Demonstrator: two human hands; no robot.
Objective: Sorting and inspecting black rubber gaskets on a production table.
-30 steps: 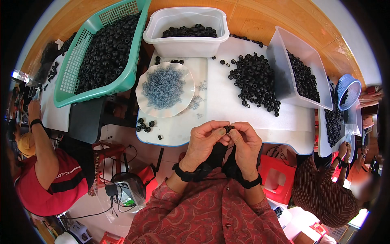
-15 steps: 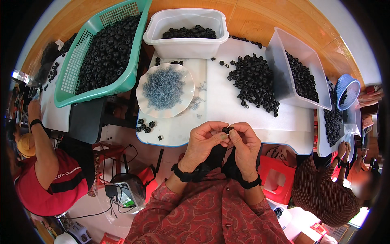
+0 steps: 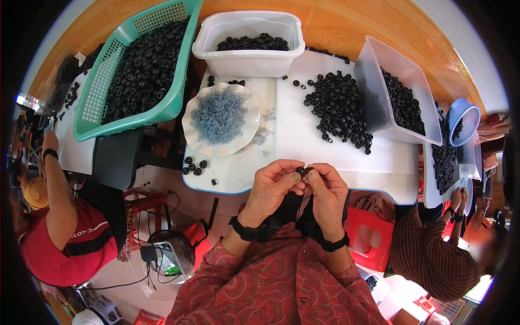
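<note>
Above the table's near edge my left hand (image 3: 275,188) and my right hand (image 3: 326,195) meet, fingertips pinched together. Between them sits a small black round part (image 3: 302,171), gripped from both sides; the fingers cover much of it. To the left, a white scalloped plate (image 3: 190,125) carries a heap of tiny clear bluish rings (image 3: 218,115), some of them spilled beside it. A loose pile of black round parts (image 3: 337,108) lies beyond my right hand. Several more black parts (image 3: 194,166) rest at the table's near left corner.
A green basket (image 3: 89,103) full of black parts stands at left. At the back is a white tub (image 3: 249,66); at right, a translucent bin (image 3: 376,108). A red stool (image 3: 368,238) is below. Co-workers sit left (image 3: 70,238) and right (image 3: 433,254).
My fingers have shifted slightly around the black part, which now appears a little turned. The co-worker's hand at left has moved a little farther away.
</note>
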